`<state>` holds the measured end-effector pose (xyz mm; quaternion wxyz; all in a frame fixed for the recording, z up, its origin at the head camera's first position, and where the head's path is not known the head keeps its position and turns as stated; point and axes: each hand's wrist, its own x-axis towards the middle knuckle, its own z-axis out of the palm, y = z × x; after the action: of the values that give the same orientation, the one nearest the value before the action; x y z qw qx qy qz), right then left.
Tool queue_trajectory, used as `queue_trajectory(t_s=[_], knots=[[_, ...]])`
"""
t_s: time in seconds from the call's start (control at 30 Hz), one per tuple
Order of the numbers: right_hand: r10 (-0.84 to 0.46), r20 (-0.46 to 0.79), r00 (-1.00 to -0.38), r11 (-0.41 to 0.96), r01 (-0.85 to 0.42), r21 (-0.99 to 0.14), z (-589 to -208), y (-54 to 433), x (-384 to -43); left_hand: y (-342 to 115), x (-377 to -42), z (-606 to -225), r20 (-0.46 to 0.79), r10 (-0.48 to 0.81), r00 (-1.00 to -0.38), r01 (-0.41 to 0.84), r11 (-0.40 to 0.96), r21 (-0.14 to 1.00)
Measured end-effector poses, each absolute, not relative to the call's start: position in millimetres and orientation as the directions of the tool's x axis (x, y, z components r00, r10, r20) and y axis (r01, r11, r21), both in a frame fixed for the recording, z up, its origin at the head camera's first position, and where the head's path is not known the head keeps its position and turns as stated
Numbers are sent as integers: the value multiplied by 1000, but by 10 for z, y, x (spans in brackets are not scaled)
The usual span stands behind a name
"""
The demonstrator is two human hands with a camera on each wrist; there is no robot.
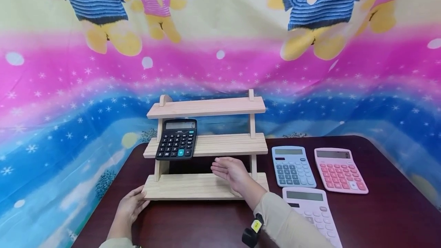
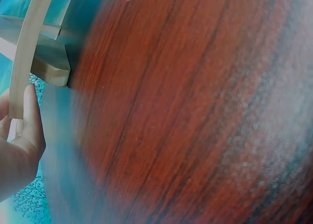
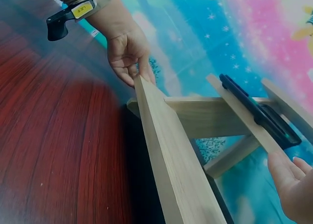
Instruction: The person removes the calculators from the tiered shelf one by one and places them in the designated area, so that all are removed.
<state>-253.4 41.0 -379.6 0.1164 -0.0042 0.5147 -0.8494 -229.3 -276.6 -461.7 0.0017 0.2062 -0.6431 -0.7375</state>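
A three-tier wooden display shelf [image 1: 193, 186] stands on the table. My left hand [image 1: 130, 206] pinches the left end of its bottom board, thumb on top and fingers beneath; the left wrist view shows the fingers [image 2: 32, 119] on either side of the wood. On the left of the middle tier, a black calculator [image 1: 177, 141] leans back with its screen and keys facing me. My right hand [image 1: 234, 173] reaches in front of the shelf, fingers extended, above the bottom board and near the middle tier's front edge. Nothing is in its grasp.
Right of the shelf, a blue calculator [image 1: 293, 167] and a pink calculator [image 1: 341, 170] lie on the dark red table [image 1: 179, 225]. A pale pink calculator [image 1: 308, 198] lies nearer, partly under my right sleeve. A printed cloth [image 1: 220, 68] hangs behind.
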Motion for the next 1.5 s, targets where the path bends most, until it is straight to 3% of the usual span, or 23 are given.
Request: queue_trajectory(t_s=[0.63, 1.03, 1.5], knots=[[-223, -184, -957, -425, 265, -865, -3727, -146, -2747, -2802, -2268, -4642, -308, -267, -913, -273, -160, 949], [-163, -210, -964, -341, 255, -905, -3766, -490, -2809, -2852, -2302, -4662, -317, -269, -909, -283, -157, 946], [-103, -175, -979, -490, 203, -848, -3828, -529, -2795, -2790, -2308, -4642, -301, -253, -919, -269, -152, 951]])
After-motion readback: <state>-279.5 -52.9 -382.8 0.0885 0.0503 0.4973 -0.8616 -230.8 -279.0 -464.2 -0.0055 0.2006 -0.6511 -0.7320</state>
